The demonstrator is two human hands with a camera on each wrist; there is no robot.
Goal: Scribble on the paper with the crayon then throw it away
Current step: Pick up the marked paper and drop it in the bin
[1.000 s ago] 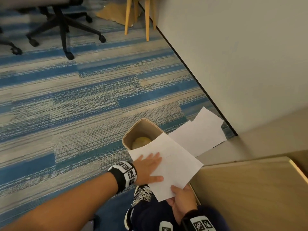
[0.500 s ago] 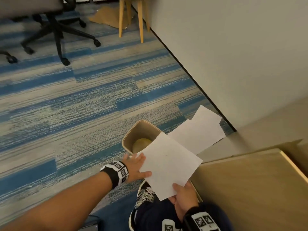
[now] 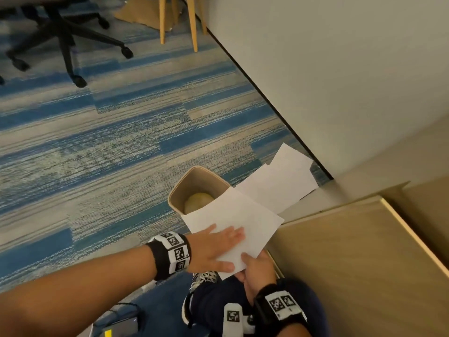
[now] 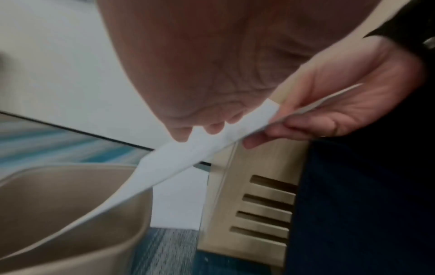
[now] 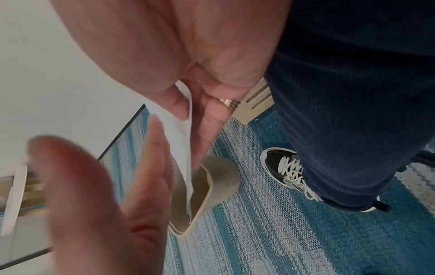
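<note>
A white sheet of paper (image 3: 238, 215) hangs tilted over the open beige bin (image 3: 179, 188) on the carpet. My left hand (image 3: 218, 242) lies flat on top of the sheet with straight fingers. My right hand (image 3: 252, 266) pinches the sheet's near corner between thumb and fingers. In the left wrist view my left fingertips (image 4: 183, 135) touch the paper (image 4: 200, 150), which curves down to the bin (image 4: 70, 204). In the right wrist view the right hand (image 5: 188, 111) pinches the bent paper (image 5: 181, 141) above the bin (image 5: 223, 176). No crayon is in view.
A yellowish ball (image 3: 198, 200) lies inside the bin. More white sheets (image 3: 279, 183) lie on the floor by the wall. A wooden desk (image 3: 340, 263) is at my right, an office chair base (image 3: 65, 45) at the far left, and my shoe (image 5: 287, 167) stands near the bin.
Half a second ago my left hand had slid back to the sheet's left edge; now it lies flat on top again. The right hand has kept its pinch on the near corner.
</note>
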